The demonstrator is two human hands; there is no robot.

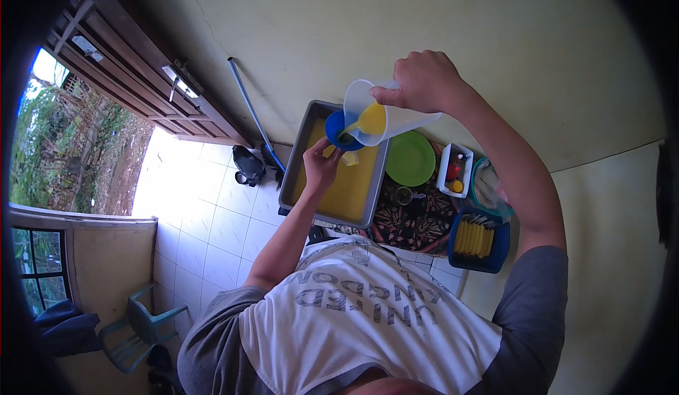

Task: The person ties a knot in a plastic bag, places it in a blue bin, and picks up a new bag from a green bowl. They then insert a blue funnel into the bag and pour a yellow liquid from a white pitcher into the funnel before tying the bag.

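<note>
In my right hand point(426, 82) is a translucent plastic jug point(407, 120), gripped at its upper side and tilted left. Yellow liquid point(373, 118) lies toward the jug's lip, which overlaps a blue funnel point(335, 125). My left hand point(320, 163) is closed around the funnel's lower part, fingers pressed together. Beneath the funnel a small pale piece point(351, 158), like clear plastic, shows by the fingers. Both hands are over a grey rectangular tub point(375, 190) with yellow liquid in it.
Right of the tub are a green plate point(410, 158), a small glass point(403, 195), a white tray point(456, 158) of small items and a blue basin point(488, 260) with yellow packets. A dark patterned cloth point(417, 222) lies beneath. A blue pole point(247, 101) leans near the door point(134, 70).
</note>
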